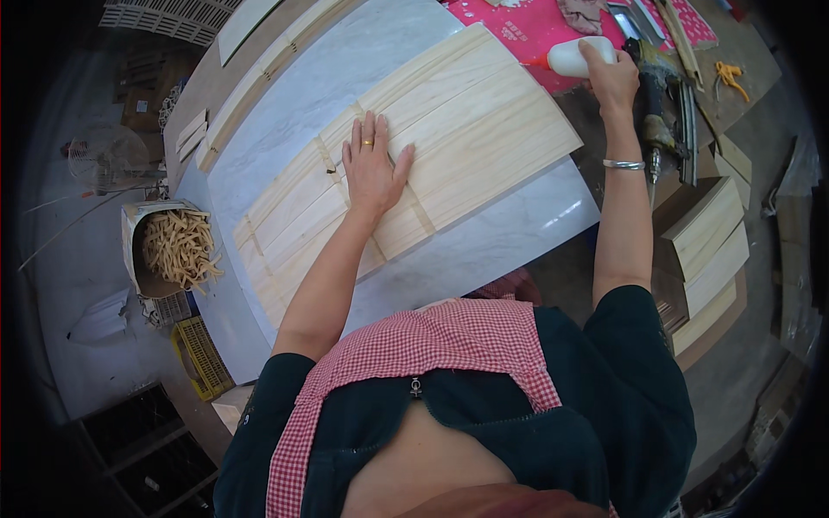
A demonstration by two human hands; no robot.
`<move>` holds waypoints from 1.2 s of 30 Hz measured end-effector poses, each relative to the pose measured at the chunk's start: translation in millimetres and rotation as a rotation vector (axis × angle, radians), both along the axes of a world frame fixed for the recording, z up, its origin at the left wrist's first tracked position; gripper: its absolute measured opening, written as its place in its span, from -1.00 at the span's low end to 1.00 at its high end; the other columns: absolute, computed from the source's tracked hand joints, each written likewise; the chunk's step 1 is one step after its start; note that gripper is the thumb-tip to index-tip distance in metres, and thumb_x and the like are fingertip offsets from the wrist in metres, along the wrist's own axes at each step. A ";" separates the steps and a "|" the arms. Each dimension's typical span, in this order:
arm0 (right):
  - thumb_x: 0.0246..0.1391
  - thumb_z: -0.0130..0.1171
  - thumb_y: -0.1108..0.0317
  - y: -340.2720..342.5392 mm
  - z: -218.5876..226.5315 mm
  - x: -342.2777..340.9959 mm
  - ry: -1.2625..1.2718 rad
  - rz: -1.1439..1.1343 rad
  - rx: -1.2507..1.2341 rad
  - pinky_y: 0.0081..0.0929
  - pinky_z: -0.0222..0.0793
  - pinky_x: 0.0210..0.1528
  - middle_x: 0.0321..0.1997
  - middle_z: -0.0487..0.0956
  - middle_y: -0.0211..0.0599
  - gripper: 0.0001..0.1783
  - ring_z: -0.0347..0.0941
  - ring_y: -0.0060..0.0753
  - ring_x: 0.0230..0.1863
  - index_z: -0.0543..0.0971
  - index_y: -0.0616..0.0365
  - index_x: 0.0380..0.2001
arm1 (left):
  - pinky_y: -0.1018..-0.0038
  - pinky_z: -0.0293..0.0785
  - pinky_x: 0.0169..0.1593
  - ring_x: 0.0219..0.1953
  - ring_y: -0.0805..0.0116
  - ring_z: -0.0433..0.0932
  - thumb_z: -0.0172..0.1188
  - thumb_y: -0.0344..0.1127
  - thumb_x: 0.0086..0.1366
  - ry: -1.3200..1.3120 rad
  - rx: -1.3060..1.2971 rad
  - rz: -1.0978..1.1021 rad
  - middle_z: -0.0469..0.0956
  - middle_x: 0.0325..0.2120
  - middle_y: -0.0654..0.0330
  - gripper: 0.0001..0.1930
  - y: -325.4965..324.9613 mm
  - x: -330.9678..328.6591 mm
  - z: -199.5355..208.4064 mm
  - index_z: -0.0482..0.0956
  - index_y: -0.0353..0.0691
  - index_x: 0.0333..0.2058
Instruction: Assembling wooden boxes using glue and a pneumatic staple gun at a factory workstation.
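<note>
A panel of pale wooden slats (449,121) joined by narrow cross strips lies on a white marble-like table (509,242). My left hand (373,164) rests flat on the panel's middle, fingers spread, a ring on one finger. My right hand (609,78) is stretched to the table's far right and grips a white glue bottle (574,57) with a red nozzle pointing left, over a pink sheet (535,30). A silver bangle sits on my right wrist.
A nail gun (654,104) lies just right of my right hand. Stacked wooden boards (712,242) stand at the right. A box of small wooden pieces (177,249) and a yellow crate (203,354) sit at the left, with more slats (250,95) along the far edge.
</note>
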State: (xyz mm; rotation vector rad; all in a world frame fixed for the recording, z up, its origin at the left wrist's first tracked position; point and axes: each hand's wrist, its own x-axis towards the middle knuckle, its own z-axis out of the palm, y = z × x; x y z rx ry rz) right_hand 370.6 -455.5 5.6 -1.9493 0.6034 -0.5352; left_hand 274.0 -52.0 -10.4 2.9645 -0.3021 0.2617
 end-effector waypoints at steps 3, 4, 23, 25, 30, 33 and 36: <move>-0.01 0.39 -0.05 4.8 20.2 -22.4 0.044 0.013 0.113 -0.60 0.35 -0.64 -0.38 0.62 -0.13 -0.30 0.42 -0.50 -0.67 0.56 0.43 -0.07 | -0.03 -0.05 0.43 0.47 -0.07 0.03 0.00 0.17 0.39 -0.020 0.005 0.004 0.12 0.44 0.03 -0.24 3.5 -1.2 0.1 0.22 -0.29 0.37; -0.01 0.39 -0.05 2.4 21.8 -27.7 0.045 0.007 0.114 -0.60 0.35 -0.64 -0.38 0.62 -0.13 -0.30 0.42 -0.50 -0.67 0.56 0.43 -0.07 | -0.03 -0.05 0.43 0.47 -0.07 0.03 0.00 0.17 0.39 -0.019 0.006 -0.002 0.12 0.44 0.03 -0.24 2.9 -0.7 -0.1 0.22 -0.29 0.37; -0.02 0.39 -0.02 -28.9 37.2 -112.0 0.063 -0.032 0.116 -0.60 0.35 -0.61 -0.38 0.63 -0.10 -0.31 0.41 -0.47 -0.66 0.56 0.47 -0.09 | 0.01 -0.05 0.42 0.47 -0.07 0.05 -0.02 0.19 0.40 -0.039 0.006 -0.004 0.16 0.43 -0.01 -0.23 3.1 0.0 -3.3 0.25 -0.30 0.36; -0.02 0.39 -0.02 -32.3 40.3 -123.2 0.071 -0.045 0.111 -0.60 0.35 -0.61 -0.38 0.63 -0.10 -0.31 0.41 -0.47 -0.66 0.57 0.47 -0.09 | 0.02 -0.05 0.42 0.47 -0.07 0.05 -0.02 0.19 0.40 -0.039 0.002 -0.008 0.16 0.42 -0.02 -0.23 2.9 0.4 -3.6 0.25 -0.30 0.36; 0.00 0.39 -0.01 -39.0 42.8 -146.9 0.095 -0.079 0.102 -0.63 0.33 -0.60 -0.37 0.62 -0.10 -0.33 0.40 -0.49 -0.64 0.57 0.44 -0.08 | 0.02 -0.05 0.42 0.47 -0.07 0.05 -0.01 0.18 0.40 -0.042 -0.011 -0.012 0.17 0.42 -0.02 -0.24 2.8 0.0 -4.2 0.26 -0.31 0.35; 0.06 0.38 0.00 -41.1 41.6 -154.4 0.104 -0.083 0.113 -0.66 0.31 -0.59 -0.31 0.61 -0.13 -0.38 0.39 -0.51 -0.59 0.58 0.38 -0.06 | 0.02 -0.06 0.42 0.47 -0.07 0.05 0.00 0.17 0.40 -0.037 -0.011 -0.004 0.18 0.41 -0.03 -0.24 2.5 -0.7 -4.0 0.26 -0.31 0.35; 0.02 0.40 0.00 -39.4 40.6 -150.4 0.092 -0.075 0.123 -0.63 0.34 -0.59 -0.34 0.62 -0.11 -0.36 0.42 -0.48 -0.59 0.58 0.41 -0.08 | 0.02 -0.06 0.42 0.47 -0.06 0.05 0.00 0.17 0.40 -0.042 -0.007 -0.013 0.18 0.41 -0.03 -0.24 3.3 0.5 -4.9 0.25 -0.31 0.35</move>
